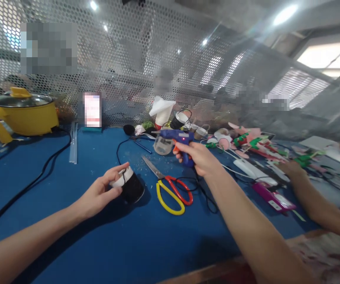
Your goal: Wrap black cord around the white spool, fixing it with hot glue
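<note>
My left hand grips a small black cup by its white rim. The cup lies tilted on its side near the blue tabletop, and a thin black cord runs along the rim by my fingertips. Held up in my right hand is a blue hot glue gun with an orange trigger, its nozzle pointing left and a small red light lit. On the table between my hands lie scissors with one yellow and one red handle, their blades slightly apart. A clear round container sits behind the gun's nozzle.
At the left is a yellow electric pot; nearby are clear glue sticks and a phone. A perforated metal screen closes the back. On the right, a co-worker's arm reaches among pink-and-green craft pieces beside a purple power strip.
</note>
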`<control>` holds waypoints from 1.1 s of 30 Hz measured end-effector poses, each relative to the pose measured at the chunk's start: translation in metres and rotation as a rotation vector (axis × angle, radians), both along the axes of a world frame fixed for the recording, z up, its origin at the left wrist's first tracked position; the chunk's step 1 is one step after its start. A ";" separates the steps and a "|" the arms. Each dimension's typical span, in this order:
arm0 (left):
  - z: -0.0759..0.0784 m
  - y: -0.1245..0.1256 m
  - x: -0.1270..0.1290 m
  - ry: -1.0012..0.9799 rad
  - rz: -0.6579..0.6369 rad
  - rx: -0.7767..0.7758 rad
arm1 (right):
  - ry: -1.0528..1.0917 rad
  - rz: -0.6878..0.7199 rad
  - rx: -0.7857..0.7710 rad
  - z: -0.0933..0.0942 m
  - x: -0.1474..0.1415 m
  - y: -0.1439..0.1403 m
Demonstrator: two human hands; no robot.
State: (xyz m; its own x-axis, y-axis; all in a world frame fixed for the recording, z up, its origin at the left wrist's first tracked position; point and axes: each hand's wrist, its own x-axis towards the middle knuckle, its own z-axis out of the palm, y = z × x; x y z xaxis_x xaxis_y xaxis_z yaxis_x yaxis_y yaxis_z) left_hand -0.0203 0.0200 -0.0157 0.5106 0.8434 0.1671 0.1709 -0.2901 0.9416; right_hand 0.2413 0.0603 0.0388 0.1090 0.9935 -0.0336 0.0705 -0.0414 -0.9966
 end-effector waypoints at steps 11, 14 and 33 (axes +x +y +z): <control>-0.005 0.000 -0.001 0.023 0.009 0.053 | -0.326 -0.058 -0.156 0.014 0.012 0.066; -0.006 0.001 -0.001 0.015 0.004 0.052 | -0.483 -0.115 -0.166 0.017 0.020 0.063; 0.000 -0.002 0.004 0.057 0.006 0.147 | -0.925 0.976 0.446 0.010 -0.085 -0.003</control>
State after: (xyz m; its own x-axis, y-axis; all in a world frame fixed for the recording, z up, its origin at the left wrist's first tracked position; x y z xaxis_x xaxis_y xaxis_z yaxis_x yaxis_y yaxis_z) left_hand -0.0167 0.0183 -0.0156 0.5180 0.8150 0.2598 0.2250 -0.4228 0.8779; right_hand 0.1564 0.0574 0.0491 -0.8081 0.5891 0.0023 0.5121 0.7043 -0.4917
